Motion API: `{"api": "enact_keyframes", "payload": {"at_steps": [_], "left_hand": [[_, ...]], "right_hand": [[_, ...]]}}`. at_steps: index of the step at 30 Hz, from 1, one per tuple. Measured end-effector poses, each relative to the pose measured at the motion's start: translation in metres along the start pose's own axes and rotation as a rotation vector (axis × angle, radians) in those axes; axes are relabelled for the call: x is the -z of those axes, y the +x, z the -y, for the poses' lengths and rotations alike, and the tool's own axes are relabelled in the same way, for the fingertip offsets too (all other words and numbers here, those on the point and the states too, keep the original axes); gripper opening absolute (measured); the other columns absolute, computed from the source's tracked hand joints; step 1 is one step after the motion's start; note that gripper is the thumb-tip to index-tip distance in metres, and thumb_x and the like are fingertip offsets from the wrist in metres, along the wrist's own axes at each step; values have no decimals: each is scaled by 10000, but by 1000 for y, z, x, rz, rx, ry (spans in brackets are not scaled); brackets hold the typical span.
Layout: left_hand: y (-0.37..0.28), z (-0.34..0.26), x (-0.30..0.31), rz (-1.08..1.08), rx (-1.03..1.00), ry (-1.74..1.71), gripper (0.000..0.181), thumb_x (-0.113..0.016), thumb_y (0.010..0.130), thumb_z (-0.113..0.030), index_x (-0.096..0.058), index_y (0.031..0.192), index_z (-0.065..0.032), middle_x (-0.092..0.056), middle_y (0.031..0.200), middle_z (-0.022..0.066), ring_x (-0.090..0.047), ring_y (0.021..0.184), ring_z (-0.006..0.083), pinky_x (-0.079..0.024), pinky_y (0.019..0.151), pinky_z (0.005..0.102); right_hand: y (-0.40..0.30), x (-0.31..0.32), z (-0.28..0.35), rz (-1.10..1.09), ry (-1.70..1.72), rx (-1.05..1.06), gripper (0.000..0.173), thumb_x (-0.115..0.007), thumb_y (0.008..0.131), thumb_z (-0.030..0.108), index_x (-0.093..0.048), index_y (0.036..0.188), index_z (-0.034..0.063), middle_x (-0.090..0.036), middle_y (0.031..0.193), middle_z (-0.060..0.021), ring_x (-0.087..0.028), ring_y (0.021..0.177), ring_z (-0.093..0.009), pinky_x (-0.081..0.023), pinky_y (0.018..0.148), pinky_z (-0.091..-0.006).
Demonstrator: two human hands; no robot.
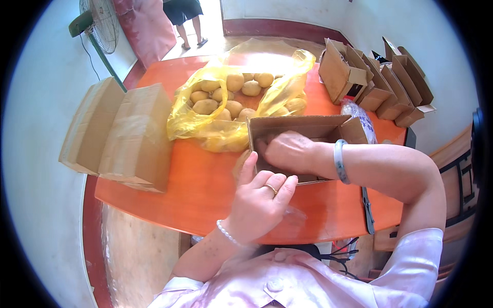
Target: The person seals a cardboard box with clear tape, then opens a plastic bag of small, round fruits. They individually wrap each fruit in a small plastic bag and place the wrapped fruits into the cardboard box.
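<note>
An open cardboard box [296,122] lies before me on an orange table. My right hand [290,151], a bangle on its wrist, reaches inside the box with its fingers bent; whether they hold anything is hidden. My left hand [264,192], wearing a ring and a beaded bracelet, is at the near left edge of the box, its thumb raised along the cardboard and its other fingers curled over the near rim. Behind the box, a yellow plastic bag [227,133] stands spread around several potatoes [206,106].
Two taped cardboard boxes [133,134] stand at left. Several open cartons [379,92] line the far right, beside a clear plastic packet [360,115]. A dark flat tool [368,211] lies by the near right edge. A fan [101,23] and a person [186,15] are beyond.
</note>
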State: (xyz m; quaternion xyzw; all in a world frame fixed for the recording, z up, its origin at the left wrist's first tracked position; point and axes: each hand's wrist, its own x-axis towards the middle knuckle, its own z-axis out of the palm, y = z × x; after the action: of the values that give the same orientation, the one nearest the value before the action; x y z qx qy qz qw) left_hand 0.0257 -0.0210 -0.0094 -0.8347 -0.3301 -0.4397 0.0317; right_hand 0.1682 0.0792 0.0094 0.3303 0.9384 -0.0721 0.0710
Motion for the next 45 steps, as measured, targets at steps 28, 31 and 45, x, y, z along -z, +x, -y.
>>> {"api": "enact_keyframes", "payload": {"at_steps": [28,31,45], "left_hand": [[14,-3,10,106,121,167,251,-655,730,-16,-644,974,-77,-642,873,91,-618,831,257,-401,966,456],[15,-12,7,41,102,224,245,-651,743,-26,-641,982,-81,-637,961,93,-612,903,269,-375,994,465],[11,-119,-46,222,-261,-300,172,-656,706,-19,-651,865,-86,-619,1049,89,-615,961,263,-395,984,472]], "right_hand": [[-250,-31,-55,-997,538,-416,179,-479,660,-164,-575,704,-20,-617,740,-98,-618,692,-193,-469,588,-274],[-219,-60,-58,-796,97,-457,131,-544,708,-91,-586,810,-20,-644,784,-112,-662,733,-225,-515,623,-311],[-224,-59,-83,-661,-37,-884,130,-645,776,107,-640,847,-3,-659,766,-189,-657,720,-338,-515,654,-414]]}}
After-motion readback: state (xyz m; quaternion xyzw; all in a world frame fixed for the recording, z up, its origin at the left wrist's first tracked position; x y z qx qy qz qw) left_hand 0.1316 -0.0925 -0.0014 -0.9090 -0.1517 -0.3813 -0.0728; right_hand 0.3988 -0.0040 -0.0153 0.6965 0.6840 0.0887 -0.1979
